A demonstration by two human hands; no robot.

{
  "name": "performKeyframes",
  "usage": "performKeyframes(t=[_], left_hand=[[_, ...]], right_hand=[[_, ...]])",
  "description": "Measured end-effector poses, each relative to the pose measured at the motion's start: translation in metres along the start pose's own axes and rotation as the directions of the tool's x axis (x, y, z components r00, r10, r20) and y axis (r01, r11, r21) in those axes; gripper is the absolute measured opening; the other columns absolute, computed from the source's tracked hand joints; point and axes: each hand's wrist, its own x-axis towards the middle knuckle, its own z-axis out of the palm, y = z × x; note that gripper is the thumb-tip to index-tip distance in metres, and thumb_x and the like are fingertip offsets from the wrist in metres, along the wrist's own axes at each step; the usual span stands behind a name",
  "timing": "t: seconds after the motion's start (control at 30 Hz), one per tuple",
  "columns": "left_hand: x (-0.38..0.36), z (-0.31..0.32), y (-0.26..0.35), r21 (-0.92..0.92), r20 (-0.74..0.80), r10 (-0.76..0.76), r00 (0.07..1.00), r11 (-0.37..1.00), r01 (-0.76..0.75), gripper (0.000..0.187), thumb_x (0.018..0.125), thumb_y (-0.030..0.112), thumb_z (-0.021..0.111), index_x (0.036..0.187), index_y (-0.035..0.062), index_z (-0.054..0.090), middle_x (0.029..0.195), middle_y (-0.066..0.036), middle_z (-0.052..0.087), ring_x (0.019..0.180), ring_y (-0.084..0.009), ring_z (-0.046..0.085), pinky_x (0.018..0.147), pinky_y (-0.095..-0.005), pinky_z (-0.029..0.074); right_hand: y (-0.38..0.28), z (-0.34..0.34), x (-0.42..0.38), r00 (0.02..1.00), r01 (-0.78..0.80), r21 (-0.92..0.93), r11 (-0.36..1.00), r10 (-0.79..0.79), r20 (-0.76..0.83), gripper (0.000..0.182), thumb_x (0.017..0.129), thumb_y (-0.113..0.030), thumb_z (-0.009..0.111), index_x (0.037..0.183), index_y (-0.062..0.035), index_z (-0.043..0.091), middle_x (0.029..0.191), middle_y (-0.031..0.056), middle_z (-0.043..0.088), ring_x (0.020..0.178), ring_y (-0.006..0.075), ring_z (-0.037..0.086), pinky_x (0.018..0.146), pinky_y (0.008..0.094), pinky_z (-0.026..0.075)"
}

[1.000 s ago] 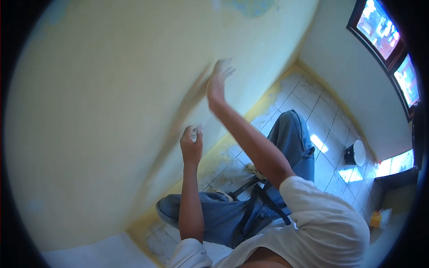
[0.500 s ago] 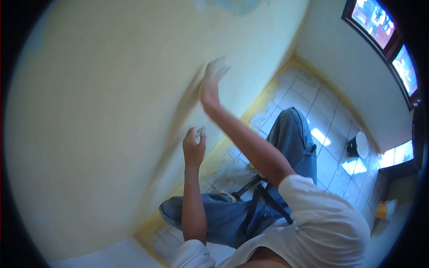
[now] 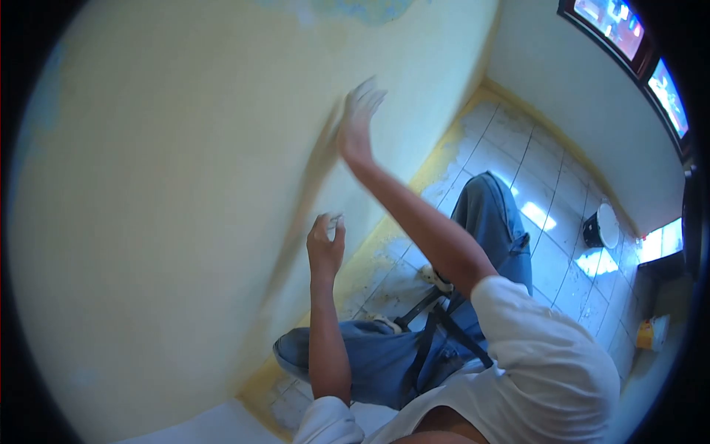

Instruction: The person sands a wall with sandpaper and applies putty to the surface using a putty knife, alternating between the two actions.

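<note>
Against yellow wall [image 3: 185, 185], right hand [image 3: 356, 126] flat, left hand [image 3: 324, 248] curled

A pale yellow wall [image 3: 170, 185] fills the left and centre of the frame, its paint patchy, with a bluish worn patch [image 3: 355, 9] at the top edge; a second, whiter wall [image 3: 562, 81] meets it at a corner in the upper right; along the foot of both runs a yellow skirting band [image 3: 436, 159]; the white tiled floor [image 3: 518, 152] at centre right is smeared and dusty near the wall, with bright sun patches [image 3: 538, 214] across it; a dark-framed window [image 3: 629, 33] sits at the upper right; a dark bucket with a white lid [image 3: 600, 229] stands at the right; a yellow container [image 3: 651, 333] lies lower right.
</note>
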Motion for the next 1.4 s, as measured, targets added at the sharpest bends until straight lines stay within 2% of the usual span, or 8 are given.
performKeyframes(t=[0.57, 0.7, 0.8, 0.97, 1.07, 1.17, 1.3, 1.4], left_hand=[[-0.001, 0.004, -0.001, 0.056, -0.022, 0.103, 0.994, 0.993, -0.102, 0.022, 0.107, 0.019, 0.067, 0.121, 0.0046, 0.074, 0.115, -0.016, 0.076, 0.104, -0.0355, 0.076, 0.094, -0.0447, 0.058], [0.012, 0.004, 0.005, -0.028, -0.044, 0.086, 0.995, 0.996, -0.087, 0.022, 0.106, 0.018, 0.066, 0.121, 0.0041, 0.075, 0.115, -0.017, 0.076, 0.104, -0.0361, 0.076, 0.093, -0.0451, 0.059], [0.001, -0.002, 0.001, -0.001, -0.041, 0.068, 0.997, 0.998, -0.068, 0.021, 0.106, 0.017, 0.067, 0.120, 0.0037, 0.075, 0.115, -0.018, 0.076, 0.104, -0.0356, 0.076, 0.093, -0.0459, 0.059], [0.009, -0.002, 0.001, -0.082, -0.062, 0.028, 0.998, 0.996, -0.033, 0.020, 0.104, 0.017, 0.069, 0.118, 0.0022, 0.074, 0.112, -0.017, 0.077, 0.103, -0.0351, 0.076, 0.091, -0.0469, 0.059], [0.003, -0.010, 0.012, 0.061, -0.104, 0.125, 0.987, 0.991, -0.120, 0.019, 0.104, 0.015, 0.069, 0.117, 0.0016, 0.074, 0.111, -0.017, 0.077, 0.101, -0.0355, 0.077, 0.091, -0.0461, 0.059], [0.007, -0.006, 0.000, -0.055, -0.067, 0.051, 0.996, 0.997, -0.055, 0.019, 0.104, 0.014, 0.069, 0.117, 0.0015, 0.074, 0.111, -0.017, 0.077, 0.100, -0.0357, 0.077, 0.090, -0.0451, 0.059], [-0.004, -0.011, -0.004, -0.017, -0.101, 0.103, 0.990, 0.994, -0.105, 0.019, 0.104, 0.013, 0.069, 0.117, 0.0006, 0.074, 0.112, -0.017, 0.077, 0.099, -0.0357, 0.077, 0.089, -0.0445, 0.060], [0.005, -0.011, 0.003, -0.048, -0.118, 0.124, 0.985, 0.990, -0.131, 0.018, 0.104, 0.013, 0.069, 0.117, 0.0008, 0.074, 0.113, -0.017, 0.077, 0.099, -0.0353, 0.077, 0.090, -0.0442, 0.060]], right_hand=[[0.012, -0.010, 0.044, 0.975, -0.169, 0.115, 0.979, 0.183, -0.123, 0.101, 0.115, -0.066, 0.024, 0.169, 0.0116, -0.011, 0.178, 0.0346, -0.019, 0.167, 0.0438, -0.022, 0.136, 0.0524, -0.010], [0.034, -0.002, 0.009, 0.996, 0.074, -0.025, 0.997, -0.072, 0.058, 0.095, 0.115, -0.065, 0.027, 0.174, 0.0018, -0.006, 0.182, 0.0249, -0.017, 0.169, 0.0380, -0.020, 0.137, 0.0466, -0.008], [0.005, -0.005, 0.029, 0.960, -0.238, 0.187, 0.953, 0.260, -0.100, 0.099, 0.114, -0.067, 0.026, 0.173, 0.0036, -0.009, 0.181, 0.0247, -0.021, 0.167, 0.0416, -0.024, 0.135, 0.0502, -0.012], [-0.015, 0.011, -0.009, 0.969, 0.227, -0.019, 0.974, -0.223, 0.105, 0.096, 0.117, -0.059, 0.029, 0.169, 0.0130, -0.007, 0.178, 0.0369, -0.015, 0.167, 0.0479, -0.018, 0.136, 0.0506, -0.008], [-0.022, 0.021, 0.025, 0.989, 0.022, 0.161, 0.987, 0.002, -0.149, 0.093, 0.118, -0.055, 0.028, 0.169, 0.0138, -0.007, 0.178, 0.0371, -0.015, 0.165, 0.0517, -0.018, 0.135, 0.0548, -0.011], [-0.038, 0.029, -0.025, 0.964, 0.261, -0.022, 0.965, -0.259, 0.053, 0.098, 0.116, -0.062, 0.029, 0.170, 0.0115, -0.008, 0.179, 0.0340, -0.018, 0.166, 0.0469, -0.021, 0.135, 0.0529, -0.012], [-0.047, 0.015, 0.014, 0.999, 0.008, 0.185, 0.983, 0.002, -0.052, 0.098, 0.116, -0.065, 0.023, 0.171, 0.0073, -0.014, 0.178, 0.0326, -0.022, 0.164, 0.0460, -0.028, 0.133, 0.0547, -0.016], [-0.048, 0.022, -0.043, 0.969, 0.220, -0.070, 0.973, -0.210, 0.127, 0.100, 0.115, -0.067, 0.023, 0.171, 0.0082, -0.011, 0.179, 0.0312, -0.020, 0.166, 0.0413, -0.025, 0.135, 0.0486, -0.012]])
